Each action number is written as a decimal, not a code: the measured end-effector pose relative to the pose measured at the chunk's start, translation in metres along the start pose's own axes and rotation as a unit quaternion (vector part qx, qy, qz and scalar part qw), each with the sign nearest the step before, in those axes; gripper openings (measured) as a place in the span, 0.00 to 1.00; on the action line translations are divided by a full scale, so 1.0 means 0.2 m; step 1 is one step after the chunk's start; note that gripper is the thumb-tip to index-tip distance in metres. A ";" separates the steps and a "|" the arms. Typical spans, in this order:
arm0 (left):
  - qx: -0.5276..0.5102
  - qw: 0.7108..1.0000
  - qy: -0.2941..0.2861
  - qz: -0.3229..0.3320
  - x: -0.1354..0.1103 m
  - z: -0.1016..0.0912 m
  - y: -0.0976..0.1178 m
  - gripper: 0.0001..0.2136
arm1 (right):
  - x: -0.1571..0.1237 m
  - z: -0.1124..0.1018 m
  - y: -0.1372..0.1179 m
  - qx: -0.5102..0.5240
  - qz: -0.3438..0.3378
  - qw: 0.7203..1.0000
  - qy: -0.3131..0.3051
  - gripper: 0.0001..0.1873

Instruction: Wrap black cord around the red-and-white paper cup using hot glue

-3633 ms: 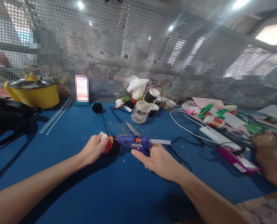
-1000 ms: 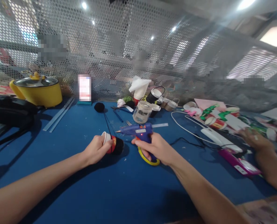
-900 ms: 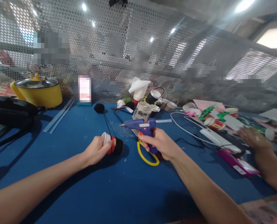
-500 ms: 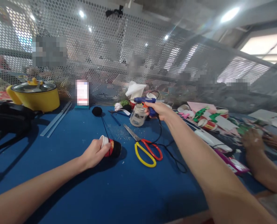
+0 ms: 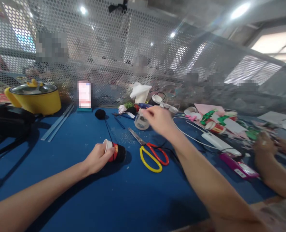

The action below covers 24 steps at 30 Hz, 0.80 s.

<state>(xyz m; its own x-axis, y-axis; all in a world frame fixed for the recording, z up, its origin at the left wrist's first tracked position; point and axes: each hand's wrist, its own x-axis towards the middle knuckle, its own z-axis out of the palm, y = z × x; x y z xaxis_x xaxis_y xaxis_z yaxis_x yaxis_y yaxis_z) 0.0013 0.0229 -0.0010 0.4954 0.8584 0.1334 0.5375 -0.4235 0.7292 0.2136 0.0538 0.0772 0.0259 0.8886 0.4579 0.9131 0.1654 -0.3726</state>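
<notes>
My left hand (image 5: pixel 97 157) is closed around a small white paper cup (image 5: pixel 107 145) lying on its side, with a red band and a black pompom (image 5: pixel 120 153) at its mouth, on the blue table (image 5: pixel 85 193). My right hand (image 5: pixel 158 118) is stretched out to the back of the table and blurred by motion. It hovers just right of a clear glass jar (image 5: pixel 141 122). The blue glue gun (image 5: pixel 144 105) lies behind the jar, at my fingertips. Whether my fingers still touch it is unclear.
Scissors with yellow and red handles (image 5: pixel 154 157) lie between my arms. A second black pompom (image 5: pixel 100 113), a yellow pot (image 5: pixel 34 98), a white power strip (image 5: pixel 217 142) and paper scraps (image 5: pixel 217 116) crowd the back and right. Another person's hand (image 5: pixel 263 146) works at the right. A perforated metal screen (image 5: pixel 123 64) closes the back.
My right hand carried the glue gun from beside the cup to the back of the table near the jar, uncovering the scissors. My left hand has kept still on the cup.
</notes>
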 end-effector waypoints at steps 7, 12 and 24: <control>0.024 0.999 0.010 0.026 -0.01 0.00 0.02 0.13 | -0.11 0.27 -0.29 0.114 -0.041 0.956 -0.268 0.26; 0.037 0.997 -0.002 0.068 -0.01 0.00 0.03 0.12 | -0.11 0.30 -0.32 0.181 -0.023 0.943 -0.278 0.09; -0.306 0.934 -0.009 -0.184 0.02 -0.01 0.09 0.12 | -0.18 0.17 -0.19 0.426 -0.006 0.898 -0.109 0.10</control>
<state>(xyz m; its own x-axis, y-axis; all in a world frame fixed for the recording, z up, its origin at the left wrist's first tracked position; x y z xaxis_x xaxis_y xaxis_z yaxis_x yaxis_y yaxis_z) 0.0107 0.0190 0.0135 0.3694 0.9056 -0.2086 0.1864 0.1477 0.9713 0.1645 0.0294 0.0469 -0.1478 0.9318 0.3314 0.2684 0.3603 -0.8934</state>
